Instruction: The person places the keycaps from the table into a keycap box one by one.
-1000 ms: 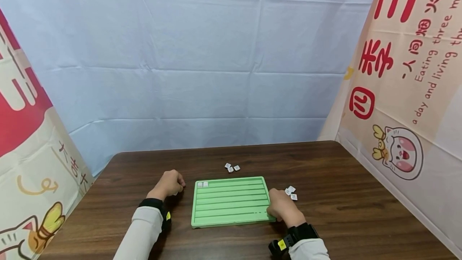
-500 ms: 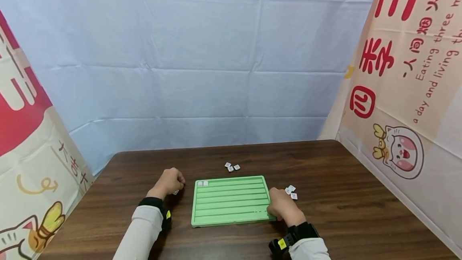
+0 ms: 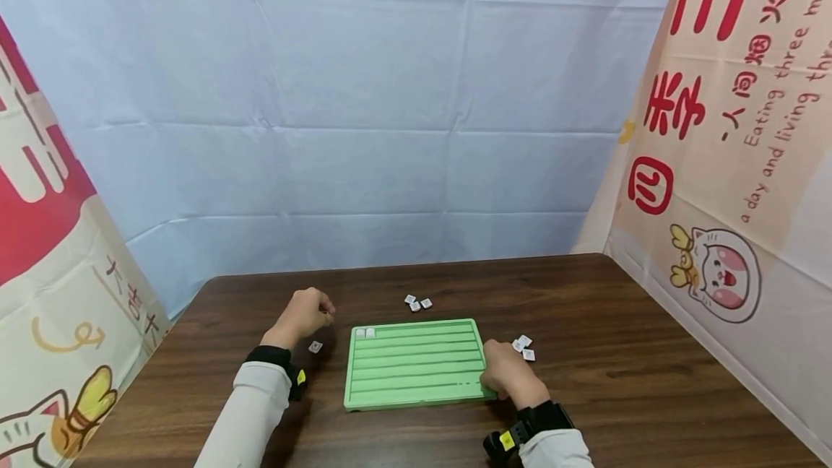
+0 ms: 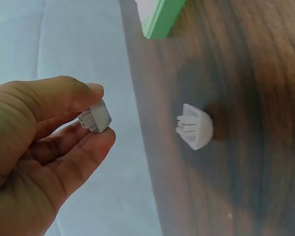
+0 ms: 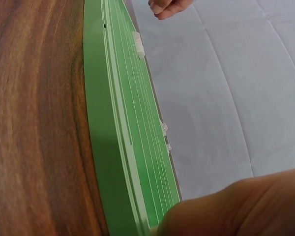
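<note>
My left hand is raised over the table, left of the green ridged board. Its thumb and fingertips pinch a small white keycap, whose pronged underside shows in the left wrist view. Another white keycap lies on the table below that hand, its hollow underside also visible from the left wrist. Two white keycaps sit side by side in the board's far left corner. My right hand grips the board's near right corner; its fingertips are partly hidden.
Behind the board lie several keycaps in a small cluster. A second small cluster is just right of my right hand. The brown wooden table ends at a pale blue cloth, with printed cloths on both sides.
My left hand has lifted up and away from the table with a keycap, uncovering the other keycap beneath it. My right hand and the board have stayed in place.
</note>
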Motion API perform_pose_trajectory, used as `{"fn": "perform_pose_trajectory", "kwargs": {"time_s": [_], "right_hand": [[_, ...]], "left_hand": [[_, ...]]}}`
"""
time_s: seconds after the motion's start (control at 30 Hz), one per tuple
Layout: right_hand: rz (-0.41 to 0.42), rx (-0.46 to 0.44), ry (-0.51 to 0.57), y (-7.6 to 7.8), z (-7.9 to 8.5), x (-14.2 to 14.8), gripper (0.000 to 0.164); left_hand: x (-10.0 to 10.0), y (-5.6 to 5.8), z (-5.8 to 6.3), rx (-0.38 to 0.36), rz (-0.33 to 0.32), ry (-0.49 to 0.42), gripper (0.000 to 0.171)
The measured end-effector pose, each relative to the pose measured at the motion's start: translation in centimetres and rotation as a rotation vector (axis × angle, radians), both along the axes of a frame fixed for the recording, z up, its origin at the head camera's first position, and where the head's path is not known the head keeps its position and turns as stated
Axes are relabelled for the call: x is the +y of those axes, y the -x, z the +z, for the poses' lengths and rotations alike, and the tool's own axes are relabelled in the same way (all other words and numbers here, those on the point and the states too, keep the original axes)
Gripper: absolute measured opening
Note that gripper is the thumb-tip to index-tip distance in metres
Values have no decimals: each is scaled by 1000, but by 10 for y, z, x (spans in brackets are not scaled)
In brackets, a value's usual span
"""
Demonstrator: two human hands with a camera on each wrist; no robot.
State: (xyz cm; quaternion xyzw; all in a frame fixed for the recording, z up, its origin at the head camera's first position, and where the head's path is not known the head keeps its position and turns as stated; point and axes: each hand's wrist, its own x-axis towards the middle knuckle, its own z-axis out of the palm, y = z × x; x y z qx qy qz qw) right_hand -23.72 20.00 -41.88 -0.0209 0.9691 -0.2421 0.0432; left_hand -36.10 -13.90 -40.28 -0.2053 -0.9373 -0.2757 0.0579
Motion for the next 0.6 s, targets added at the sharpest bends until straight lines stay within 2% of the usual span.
{"fn": "perform_pose_trajectory", "kwargs": {"time_s": [0.33,0.6], "right_hand": [[-1,-2,2,2,-2,-1,19],[-9,-23,6,2,-1,0,18]], "left_hand": [[-1,2,1,7,-10,9,6],[2,-1,0,9,-13,-13,5]]}}
